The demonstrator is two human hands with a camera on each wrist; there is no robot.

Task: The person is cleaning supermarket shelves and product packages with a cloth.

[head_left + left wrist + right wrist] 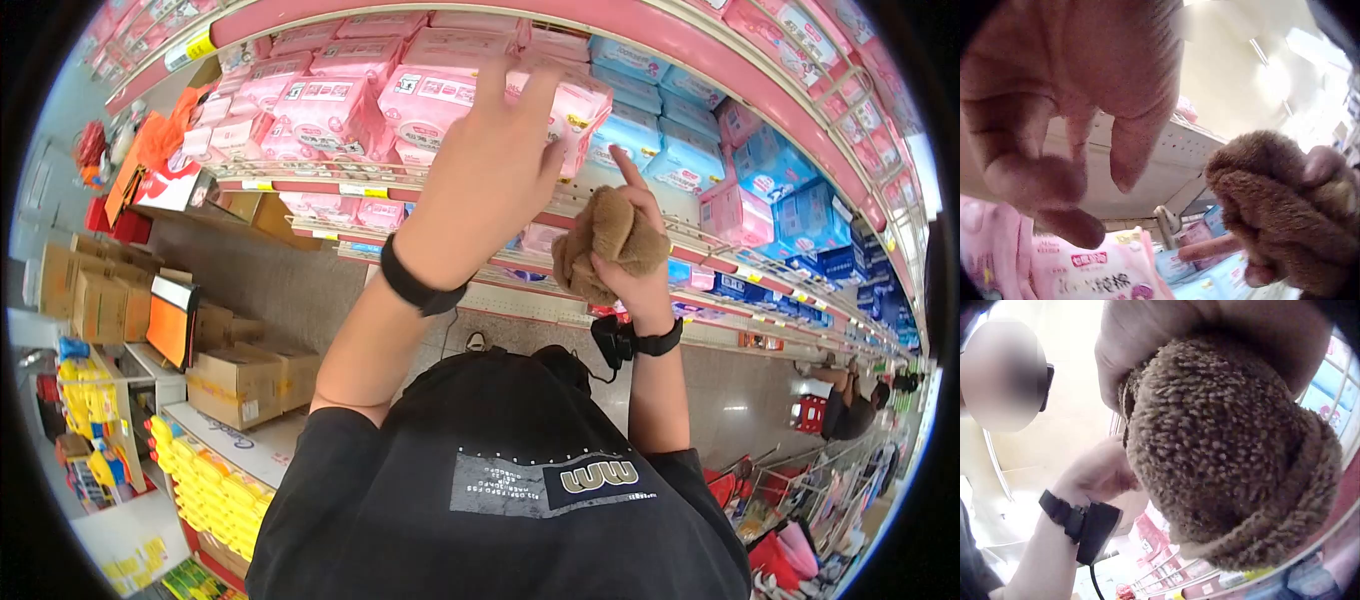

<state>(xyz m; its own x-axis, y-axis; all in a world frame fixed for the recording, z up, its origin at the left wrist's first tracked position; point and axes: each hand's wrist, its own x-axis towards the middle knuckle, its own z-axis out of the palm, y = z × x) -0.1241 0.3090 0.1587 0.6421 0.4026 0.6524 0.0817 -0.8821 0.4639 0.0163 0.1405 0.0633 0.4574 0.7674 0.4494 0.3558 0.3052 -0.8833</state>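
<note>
My right hand [643, 283] grips a bunched brown fluffy cloth [610, 240], its index finger sticking out past the folds. In the right wrist view the cloth [1222, 444] fills the middle, below the palm. My left hand [488, 170] reaches over the shelf's front edge, over pink soft packs [430, 100], fingers pointing to the back. From the left wrist view, the fingers of that left hand [1079, 94] hang loosely bent with nothing between them, just above a pink pack [1094, 269]. Blue packs [690, 155] stand to the right of the pink ones, beyond the right hand.
A pink-edged shelf rail [390, 190] with price tags runs across in front of me; another shelf rail [480, 12] arches above. Cardboard boxes [245, 385] and yellow bottles [215, 490] stand at left behind. A person [850, 410] crouches far right in the aisle.
</note>
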